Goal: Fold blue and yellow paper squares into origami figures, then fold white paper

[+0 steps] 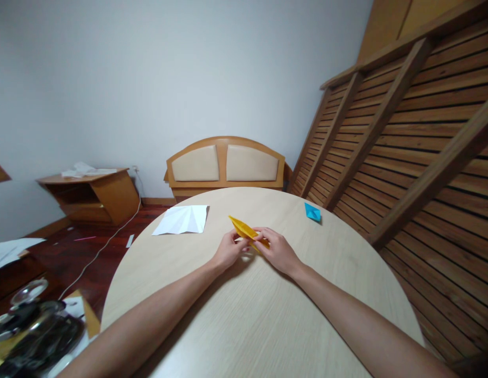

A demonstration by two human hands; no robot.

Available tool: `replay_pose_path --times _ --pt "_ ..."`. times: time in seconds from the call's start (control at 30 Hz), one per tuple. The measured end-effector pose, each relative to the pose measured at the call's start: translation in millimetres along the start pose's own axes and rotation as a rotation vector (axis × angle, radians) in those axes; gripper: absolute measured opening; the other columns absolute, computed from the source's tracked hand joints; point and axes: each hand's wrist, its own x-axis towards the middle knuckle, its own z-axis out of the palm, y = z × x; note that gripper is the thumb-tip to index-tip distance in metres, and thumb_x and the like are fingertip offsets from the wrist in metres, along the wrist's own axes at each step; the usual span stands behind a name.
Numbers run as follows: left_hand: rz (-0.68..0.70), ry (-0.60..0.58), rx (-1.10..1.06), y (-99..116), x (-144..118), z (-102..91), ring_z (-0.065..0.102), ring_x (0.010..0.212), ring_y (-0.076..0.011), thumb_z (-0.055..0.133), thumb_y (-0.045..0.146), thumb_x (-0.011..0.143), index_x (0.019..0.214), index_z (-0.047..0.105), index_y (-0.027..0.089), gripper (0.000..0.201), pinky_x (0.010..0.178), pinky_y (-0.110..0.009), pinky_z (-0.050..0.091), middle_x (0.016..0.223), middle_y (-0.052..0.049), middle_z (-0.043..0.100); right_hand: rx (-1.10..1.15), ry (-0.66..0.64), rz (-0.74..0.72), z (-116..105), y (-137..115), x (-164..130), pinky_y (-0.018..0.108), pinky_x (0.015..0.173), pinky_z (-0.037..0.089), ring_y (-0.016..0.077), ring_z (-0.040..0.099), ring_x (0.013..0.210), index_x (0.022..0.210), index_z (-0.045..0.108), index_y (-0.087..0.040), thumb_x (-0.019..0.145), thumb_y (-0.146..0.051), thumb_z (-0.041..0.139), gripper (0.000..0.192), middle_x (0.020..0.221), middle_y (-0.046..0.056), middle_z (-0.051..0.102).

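Note:
A folded piece of yellow paper (242, 228), long and pointed at its far left end, is held between both hands above the round table. My left hand (229, 249) is closed on its near left side, fingers curled beneath it. From the right, my right hand (276, 249) pinches the paper's near right part with thumb and fingers. Part of the yellow paper is hidden behind the fingers. A creased white sheet (183, 219) lies at the table's far left. At the far right sits a small blue folded paper boat (312, 212).
The pale wooden round table (244, 325) fills the middle. Slatted wooden panels (405, 142) lean along the right. A headboard (228, 163) stands behind the table. Left are a low cabinet (97, 197), a white cable (105, 247) and cluttered items (42, 331) beside the table.

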Motion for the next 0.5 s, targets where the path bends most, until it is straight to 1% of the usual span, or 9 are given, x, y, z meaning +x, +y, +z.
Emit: replay_pose_path --times 0.13,0.23,0.37,0.5 --pt "0.052 -0.060 -0.028 2.3 -1.5 -0.3 0.067 0.094 -0.0228 0.081 0.044 0.071 0.107 0.068 0.013 0.049 0.072 -0.029 0.055 0.113 -0.015 0.068 -0.079 0.013 -0.035 -4.0 0.0 -0.4 0.038 0.100 0.047 0.0215 0.063 0.111 0.089 0.068 -0.021 0.090 -0.020 0.059 0.009 0.119 0.008 0.068" --pt "0.072 -0.084 0.003 3.3 -1.8 -0.6 0.066 0.097 -0.0233 0.080 0.046 0.071 0.109 0.067 0.013 0.052 0.075 -0.030 0.056 0.113 -0.014 0.069 -0.142 0.023 -0.044 -6.2 -1.3 -1.0 0.039 0.098 0.048 0.0220 0.064 0.110 0.091 0.070 -0.022 0.090 -0.020 0.060 0.010 0.120 0.008 0.068" --pt "0.048 -0.051 0.012 2.6 -1.3 -0.8 0.067 0.096 -0.0237 0.080 0.046 0.070 0.107 0.067 0.011 0.052 0.074 -0.030 0.055 0.110 -0.015 0.070 -0.238 0.003 -0.067 -6.7 -4.0 -1.7 0.040 0.097 0.049 0.0222 0.064 0.109 0.094 0.071 -0.023 0.090 -0.020 0.060 0.012 0.121 0.007 0.068" --pt "0.018 0.006 -0.012 2.0 -0.4 -1.5 0.068 0.093 -0.0227 0.080 0.043 0.070 0.104 0.068 0.012 0.047 0.072 -0.029 0.055 0.110 -0.015 0.070 -0.293 -0.049 -0.112 -5.2 -6.3 -1.9 0.042 0.099 0.047 0.0235 0.064 0.112 0.107 0.068 -0.025 0.092 -0.022 0.059 0.018 0.121 0.006 0.069"
